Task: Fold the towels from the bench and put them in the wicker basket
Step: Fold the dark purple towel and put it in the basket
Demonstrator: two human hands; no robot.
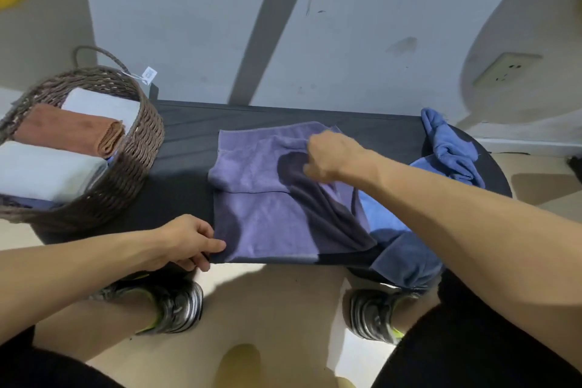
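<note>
A purple towel lies spread on the dark bench, its far part folded toward me. My right hand grips a bunched fold of it near the far right corner. My left hand pinches the towel's near left corner at the bench's front edge. The wicker basket stands on the bench's left end, holding a folded brown towel and two folded pale grey towels. Blue towels lie crumpled on the bench's right end, one hanging over the front edge.
A wall rises right behind the bench, with a socket at the right. A paper tag hangs from the basket handle. My two shoes stand on the tiled floor below the bench's front edge.
</note>
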